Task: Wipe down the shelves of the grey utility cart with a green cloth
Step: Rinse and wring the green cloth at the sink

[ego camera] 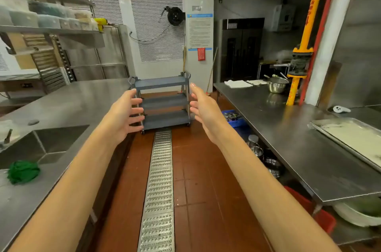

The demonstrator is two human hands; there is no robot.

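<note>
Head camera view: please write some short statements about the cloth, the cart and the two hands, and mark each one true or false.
1. The green cloth lies on the steel counter beside the sink. True.
2. The left hand holds the green cloth. False: it is open and holds nothing.
3. The grey cart has three shelves. True.
4. The right hand grips the handle of the grey cart. False: it is open in the air and holds nothing.
5. A metal bowl stands on the top shelf of the grey cart. False: it stands on the table at the right.
</note>
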